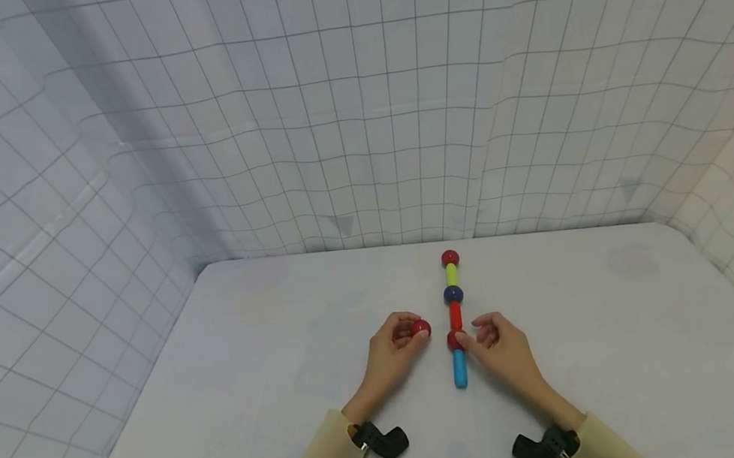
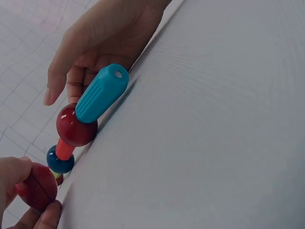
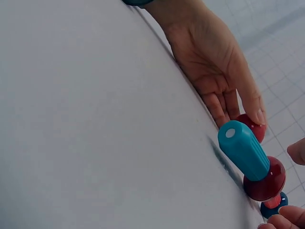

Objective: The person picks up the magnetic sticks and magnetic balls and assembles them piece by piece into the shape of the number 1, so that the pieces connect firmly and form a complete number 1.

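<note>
My left hand [image 1: 389, 353] pinches a loose red ball [image 1: 421, 328] between thumb and fingers; a seam runs across the ball in the left wrist view. To its right lies a straight chain of balls and rods: a far red ball [image 1: 450, 258], a yellow-green rod [image 1: 451, 275], a navy ball [image 1: 453, 295], a red rod [image 1: 454, 314], a nearer red ball [image 1: 452, 341] and a blue rod [image 1: 459, 371]. The blue rod has a hole in its free end [image 2: 118, 74]. Beside the nearer red ball is my right hand [image 1: 509, 355], thumb and fingers apart, holding nothing.
The chain lies on a white-covered table [image 1: 277, 390]. A white curtain with a dark grid [image 1: 369, 130] hangs behind the table and along both sides. Each wrist wears a black camera mount, the left one [image 1: 386, 442] close to the table.
</note>
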`<control>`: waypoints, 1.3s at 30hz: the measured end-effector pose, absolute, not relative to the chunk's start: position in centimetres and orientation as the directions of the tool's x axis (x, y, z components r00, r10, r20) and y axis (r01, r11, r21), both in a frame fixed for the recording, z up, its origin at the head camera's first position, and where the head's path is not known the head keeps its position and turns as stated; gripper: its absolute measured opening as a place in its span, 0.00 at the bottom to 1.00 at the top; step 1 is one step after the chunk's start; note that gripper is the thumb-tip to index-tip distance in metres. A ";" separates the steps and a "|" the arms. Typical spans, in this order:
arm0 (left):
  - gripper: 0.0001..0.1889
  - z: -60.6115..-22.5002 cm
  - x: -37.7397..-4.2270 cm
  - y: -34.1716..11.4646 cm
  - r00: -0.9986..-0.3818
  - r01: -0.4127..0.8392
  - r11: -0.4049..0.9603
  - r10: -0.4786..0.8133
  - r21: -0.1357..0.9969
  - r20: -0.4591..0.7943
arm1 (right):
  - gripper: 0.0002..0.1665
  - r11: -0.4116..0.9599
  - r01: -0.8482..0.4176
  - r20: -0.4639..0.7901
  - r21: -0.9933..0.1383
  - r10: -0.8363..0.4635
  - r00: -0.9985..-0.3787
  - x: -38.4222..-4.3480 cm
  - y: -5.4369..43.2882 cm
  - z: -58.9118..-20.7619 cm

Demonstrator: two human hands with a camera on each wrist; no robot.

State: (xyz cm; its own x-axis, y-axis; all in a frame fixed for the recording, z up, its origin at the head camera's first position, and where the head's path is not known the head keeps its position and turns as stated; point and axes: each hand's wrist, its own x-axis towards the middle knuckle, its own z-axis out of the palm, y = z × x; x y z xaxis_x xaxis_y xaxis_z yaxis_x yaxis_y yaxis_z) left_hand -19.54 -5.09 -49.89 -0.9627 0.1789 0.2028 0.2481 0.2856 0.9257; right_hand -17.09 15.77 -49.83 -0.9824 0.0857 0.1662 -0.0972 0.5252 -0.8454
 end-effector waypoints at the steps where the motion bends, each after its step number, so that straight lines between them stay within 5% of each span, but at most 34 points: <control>1: 0.15 -49.9 -19.5 -5.1 -0.963 0.246 0.285 0.177 0.926 0.202 | 0.23 0.528 -0.093 0.162 -0.844 0.085 -0.983 -16.9 15.7 -49.8; 15: 0.15 -50.2 -19.6 -5.2 -0.956 0.272 0.227 0.176 0.935 0.235 | 0.24 0.646 -0.034 0.121 -0.762 0.090 -0.989 -15.1 14.6 -49.1; 32: 0.15 -46.9 -16.8 -5.1 -0.957 0.262 0.202 0.180 0.944 0.228 | 0.18 0.736 -0.140 0.211 -0.662 0.004 -0.978 -14.7 14.1 -49.0; 39: 0.18 -48.2 -16.2 -4.7 -0.962 0.246 0.248 0.182 0.937 0.204 | 0.18 0.754 -0.117 0.197 -0.647 0.017 -0.980 -14.6 14.0 -48.9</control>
